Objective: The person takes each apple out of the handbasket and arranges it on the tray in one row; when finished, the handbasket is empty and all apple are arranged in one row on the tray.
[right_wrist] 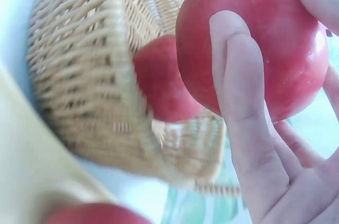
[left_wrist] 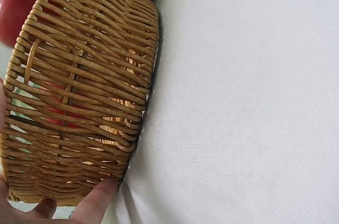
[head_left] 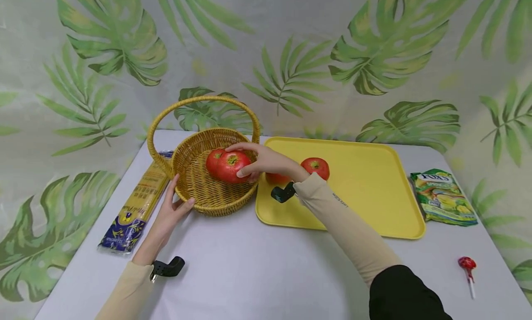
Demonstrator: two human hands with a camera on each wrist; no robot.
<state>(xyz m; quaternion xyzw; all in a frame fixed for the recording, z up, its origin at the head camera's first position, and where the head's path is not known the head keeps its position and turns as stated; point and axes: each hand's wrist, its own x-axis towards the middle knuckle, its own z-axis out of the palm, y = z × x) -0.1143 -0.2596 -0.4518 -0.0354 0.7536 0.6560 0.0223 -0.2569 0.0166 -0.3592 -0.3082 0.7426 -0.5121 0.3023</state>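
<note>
My right hand [head_left: 259, 160] grips a red apple [head_left: 233, 166] over the wicker basket [head_left: 220, 200], its fingers and thumb round the fruit. In the right wrist view this apple [right_wrist: 254, 44] is above the rim, and a second apple [right_wrist: 164, 81] lies inside the basket. My left hand [head_left: 168, 216] holds the near left side of the basket, with fingertips against the woven wall [left_wrist: 79, 91] in the left wrist view. Two more red apples lie on the yellow tray [head_left: 365, 186]: one in plain sight [head_left: 315, 166], the other [head_left: 276, 178] partly hidden by my right hand and wrist.
The basket's tall arched handle [head_left: 203, 98] stands up over it. A spaghetti packet [head_left: 137, 209] lies left of the basket, by my left forearm. Right of the tray are a green candy bag [head_left: 444, 197] and a red lollipop [head_left: 467, 263]. A leaf-patterned cloth hangs behind the white table.
</note>
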